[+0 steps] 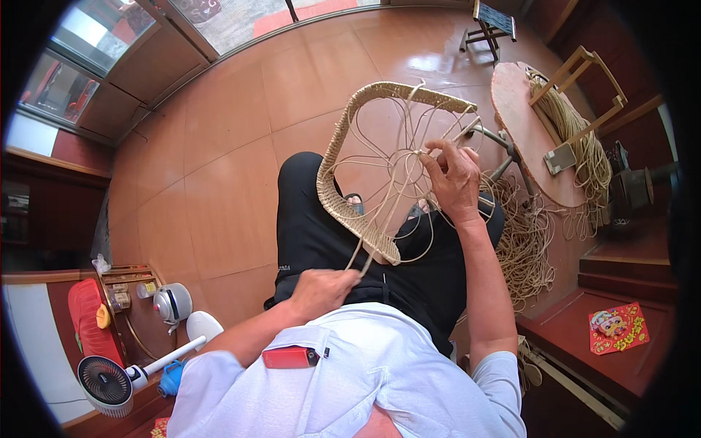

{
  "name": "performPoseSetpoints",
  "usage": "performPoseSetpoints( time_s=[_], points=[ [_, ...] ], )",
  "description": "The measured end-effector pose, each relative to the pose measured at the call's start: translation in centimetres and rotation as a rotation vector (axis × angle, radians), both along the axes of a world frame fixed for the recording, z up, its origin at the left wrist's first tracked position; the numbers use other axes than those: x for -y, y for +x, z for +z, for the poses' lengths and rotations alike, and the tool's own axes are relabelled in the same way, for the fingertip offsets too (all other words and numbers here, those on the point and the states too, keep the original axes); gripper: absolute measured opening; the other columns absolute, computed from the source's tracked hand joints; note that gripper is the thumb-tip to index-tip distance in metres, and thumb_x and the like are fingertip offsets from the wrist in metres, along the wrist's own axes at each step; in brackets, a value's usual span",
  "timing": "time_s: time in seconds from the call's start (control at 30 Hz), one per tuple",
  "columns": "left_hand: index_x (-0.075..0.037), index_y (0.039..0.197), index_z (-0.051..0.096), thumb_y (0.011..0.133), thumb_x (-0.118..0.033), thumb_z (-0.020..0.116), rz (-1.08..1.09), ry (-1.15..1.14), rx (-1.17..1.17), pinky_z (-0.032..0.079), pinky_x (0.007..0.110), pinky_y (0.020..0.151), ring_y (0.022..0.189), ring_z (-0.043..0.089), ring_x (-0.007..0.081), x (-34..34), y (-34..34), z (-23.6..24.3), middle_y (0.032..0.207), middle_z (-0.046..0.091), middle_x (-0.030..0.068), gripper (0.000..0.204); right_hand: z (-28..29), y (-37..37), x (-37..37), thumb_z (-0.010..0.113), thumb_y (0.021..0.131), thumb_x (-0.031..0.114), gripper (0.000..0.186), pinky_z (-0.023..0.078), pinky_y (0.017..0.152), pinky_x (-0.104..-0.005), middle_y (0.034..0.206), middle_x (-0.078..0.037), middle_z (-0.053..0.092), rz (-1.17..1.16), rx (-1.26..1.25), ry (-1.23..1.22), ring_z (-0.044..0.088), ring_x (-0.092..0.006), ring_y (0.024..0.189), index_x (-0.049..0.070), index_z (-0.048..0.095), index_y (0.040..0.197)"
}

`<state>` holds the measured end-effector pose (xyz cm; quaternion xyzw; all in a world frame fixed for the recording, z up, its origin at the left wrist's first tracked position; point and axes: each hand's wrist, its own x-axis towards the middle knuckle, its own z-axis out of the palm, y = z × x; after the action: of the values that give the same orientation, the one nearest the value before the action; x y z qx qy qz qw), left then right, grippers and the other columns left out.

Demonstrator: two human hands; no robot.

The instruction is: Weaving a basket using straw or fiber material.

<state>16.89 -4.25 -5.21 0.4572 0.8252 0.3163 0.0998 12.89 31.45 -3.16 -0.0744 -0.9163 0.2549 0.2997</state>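
Across my lap rests a chair-seat-shaped frame (pixel 337 157), its curved rim tightly wrapped in tan cord. Thin cords (pixel 398 175) cross its open middle like spokes around a loose ring, and one side of the rim near my right hand looks bare of wrapping. My left hand (pixel 321 290) is closed around cord strands pulled toward my waist, below the frame's near corner. Over the middle, my right hand (pixel 454 179) pinches a cord close to the point where the spokes gather. The strands inside both hands are partly hidden by the fingers.
Tangled cord (pixel 524 248) lies on the floor at my right. Beyond it, a round-ended table (pixel 518 109) holds a cord bundle (pixel 593 164) and a phone stand (pixel 559 158). A folding stool (pixel 491 29) stands far right; a fan (pixel 106 381) and kettle (pixel 173 302) are at left.
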Motion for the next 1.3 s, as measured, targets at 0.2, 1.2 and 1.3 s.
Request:
performPoseSetpoints(
  time_s=[0.2,1.2,1.3],
  points=[
    [-0.009,0.110,0.077,0.103,-0.014,0.077,0.133,-0.120,0.043,0.062,0.040,0.064,0.078,0.081,0.0300,6.0,1.3,2.8,0.090,0.082,0.0103,0.008,0.2,0.1,0.4,0.082,0.101,0.025,0.011,0.048,0.091,-0.0402,0.070,0.001,0.064,0.019,0.011,-0.015,0.065,-0.0229,0.070,0.018,0.078,0.109],
    [-0.009,0.105,0.071,0.105,-0.023,0.074,0.498,-0.579,-0.288,0.059,0.052,0.077,0.090,0.076,0.0415,17.6,-10.7,7.9,0.096,0.075,0.0170,0.013,-0.7,0.0,0.9,0.082,0.097,0.006,0.011,0.062,0.084,-0.0439,0.113,-0.009,0.076,0.100,-0.201,-0.038,0.077,-0.0333,0.099,0.008,0.075,0.106],
    [-0.010,0.107,0.072,0.106,-0.023,0.071,0.652,-0.723,-0.435,0.059,0.054,0.081,0.095,0.076,0.0435,27.8,-15.1,7.3,0.101,0.076,0.0183,0.013,-0.3,0.2,1.0,0.081,0.096,0.005,0.011,0.062,0.085,-0.0438,0.113,-0.009,0.076,0.094,-0.176,-0.057,0.077,-0.0332,0.100,0.007,0.074,0.105]
  ],
)
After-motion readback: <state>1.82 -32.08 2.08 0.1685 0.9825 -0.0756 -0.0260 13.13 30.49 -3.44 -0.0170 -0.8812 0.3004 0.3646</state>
